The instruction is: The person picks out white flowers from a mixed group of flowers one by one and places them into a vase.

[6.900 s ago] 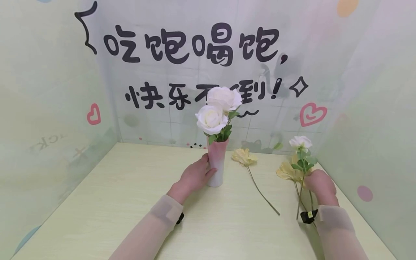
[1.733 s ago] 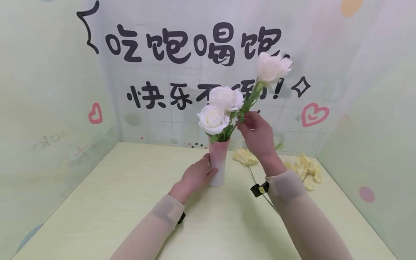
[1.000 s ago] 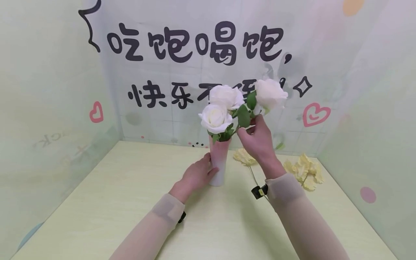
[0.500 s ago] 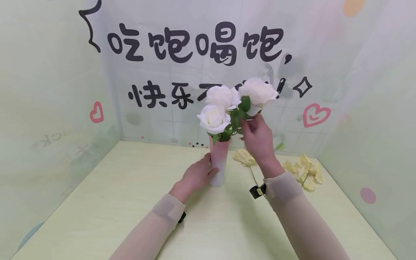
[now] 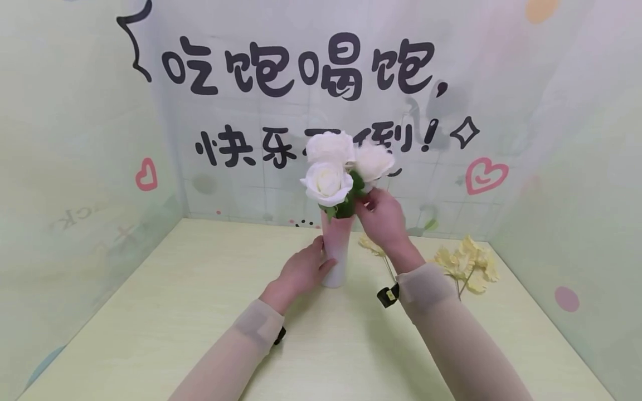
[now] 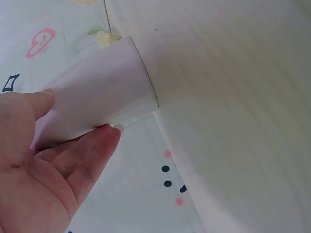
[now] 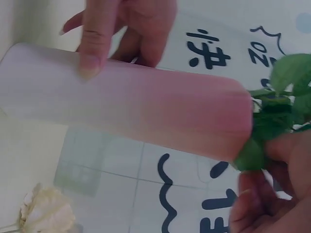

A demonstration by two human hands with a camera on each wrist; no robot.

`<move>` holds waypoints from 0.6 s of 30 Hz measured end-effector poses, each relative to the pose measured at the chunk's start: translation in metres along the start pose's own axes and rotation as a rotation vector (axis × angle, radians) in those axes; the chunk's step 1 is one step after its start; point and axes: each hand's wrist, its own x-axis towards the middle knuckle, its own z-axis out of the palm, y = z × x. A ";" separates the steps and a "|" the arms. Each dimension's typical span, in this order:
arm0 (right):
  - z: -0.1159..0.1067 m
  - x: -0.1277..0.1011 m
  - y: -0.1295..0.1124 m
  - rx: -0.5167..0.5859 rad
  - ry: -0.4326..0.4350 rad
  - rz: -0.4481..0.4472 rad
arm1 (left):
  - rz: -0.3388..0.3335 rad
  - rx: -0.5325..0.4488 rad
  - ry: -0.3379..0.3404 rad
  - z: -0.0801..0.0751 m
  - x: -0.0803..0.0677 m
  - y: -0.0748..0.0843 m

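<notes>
The left hand [image 5: 301, 271] wraps the lower part of a pink-and-white vase [image 5: 335, 250] standing on the table [image 5: 150, 312]. The right hand [image 5: 382, 218], just above the vase mouth, pinches the leafy stem of a white rose [image 5: 373, 161] beside two others. Yellow flowers [image 5: 463, 266] lie right of that wrist.

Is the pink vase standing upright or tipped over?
Upright: the vase stands on the table, three white roses in its mouth, left hand holding it.

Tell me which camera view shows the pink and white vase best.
The head view: the vase stands whole and upright, roses in its mouth, left hand gripping it. The right wrist view shows its side close up; the left wrist view shows only its white base.
</notes>
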 end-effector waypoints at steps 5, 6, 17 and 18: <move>0.006 -0.003 0.006 -0.049 -0.079 0.027 | 0.001 -0.003 0.005 0.002 0.002 0.000; 0.006 -0.003 0.006 -0.048 -0.074 0.024 | 0.002 -0.002 0.006 0.002 0.002 0.000; 0.004 -0.016 0.014 -0.004 -0.098 0.003 | -0.016 -0.014 -0.001 0.001 0.002 0.001; 0.004 -0.018 0.016 -0.001 -0.106 0.006 | -0.018 -0.018 -0.004 0.001 0.002 0.001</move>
